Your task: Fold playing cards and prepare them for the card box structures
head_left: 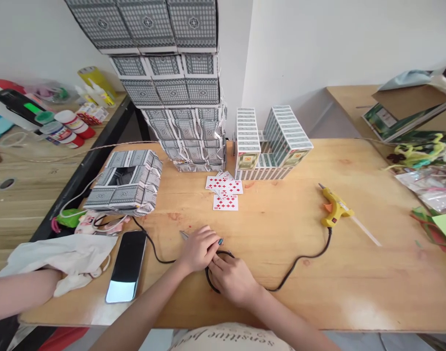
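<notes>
My left hand [200,249] rests low over the table with curled fingers. A pointed metal tip [184,235] sticks out at its left, and a small teal piece [220,241] shows by its fingertips; what lies under the palm is hidden. Against it, my right hand [233,281] has its fingers closed at a loop of black cord [207,279]. This cord runs right to a yellow glue gun [334,207], which lies on its side with a clear glue stick [366,231] out of its back. Beyond my hands lie several diamond playing cards [226,202].
A tall tower of playing cards [188,87] stands at the back, beside a card-box structure [248,146]. Left are a card-covered block [130,187], a phone [127,265] and another person's forearm [21,292] at a white cloth [58,256]. Craft scraps [424,156] lie right.
</notes>
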`<act>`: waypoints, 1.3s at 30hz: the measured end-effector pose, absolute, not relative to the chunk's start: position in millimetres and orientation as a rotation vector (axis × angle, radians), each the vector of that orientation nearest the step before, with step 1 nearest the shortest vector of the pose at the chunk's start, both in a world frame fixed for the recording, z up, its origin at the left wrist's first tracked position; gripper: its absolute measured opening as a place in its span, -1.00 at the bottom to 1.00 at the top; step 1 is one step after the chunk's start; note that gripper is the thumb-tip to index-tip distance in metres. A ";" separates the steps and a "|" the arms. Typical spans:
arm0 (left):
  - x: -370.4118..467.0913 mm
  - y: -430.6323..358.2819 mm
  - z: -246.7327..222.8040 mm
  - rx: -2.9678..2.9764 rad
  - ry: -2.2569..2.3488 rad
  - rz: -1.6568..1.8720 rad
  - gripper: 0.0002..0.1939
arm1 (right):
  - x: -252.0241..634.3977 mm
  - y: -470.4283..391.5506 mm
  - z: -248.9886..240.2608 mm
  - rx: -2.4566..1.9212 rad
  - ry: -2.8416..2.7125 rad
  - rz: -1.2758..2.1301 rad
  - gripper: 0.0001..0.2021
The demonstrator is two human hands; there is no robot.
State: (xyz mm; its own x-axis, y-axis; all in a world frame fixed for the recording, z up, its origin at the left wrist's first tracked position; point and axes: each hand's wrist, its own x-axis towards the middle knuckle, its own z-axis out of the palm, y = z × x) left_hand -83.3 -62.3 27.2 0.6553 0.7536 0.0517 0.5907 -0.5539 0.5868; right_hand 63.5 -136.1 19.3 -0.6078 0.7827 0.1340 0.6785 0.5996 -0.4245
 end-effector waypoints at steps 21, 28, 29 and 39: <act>-77.3 -59.3 30.6 2.414 0.987 0.301 -0.83 | 59.4 -147.3 4.8 -1.233 -2.448 0.258 -0.75; -91.1 -73.0 31.7 2.509 1.030 0.326 -0.80 | 66.4 -136.9 19.2 -1.028 -2.570 0.492 -0.77; -90.2 -71.2 32.2 2.524 0.990 0.333 -0.81 | 66.0 -137.0 19.9 -1.047 -2.563 0.514 -0.77; -84.5 -55.6 26.9 2.447 0.850 0.347 -0.81 | 62.2 -144.1 14.0 -1.202 -2.429 0.507 -0.72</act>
State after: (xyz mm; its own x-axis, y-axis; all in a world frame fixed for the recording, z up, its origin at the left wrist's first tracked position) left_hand -84.5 -55.6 26.9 0.7702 0.6342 0.0680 0.5004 -0.6668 0.5523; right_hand 62.2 -144.1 14.0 -0.5605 0.8092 0.1763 0.6712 0.5686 -0.4757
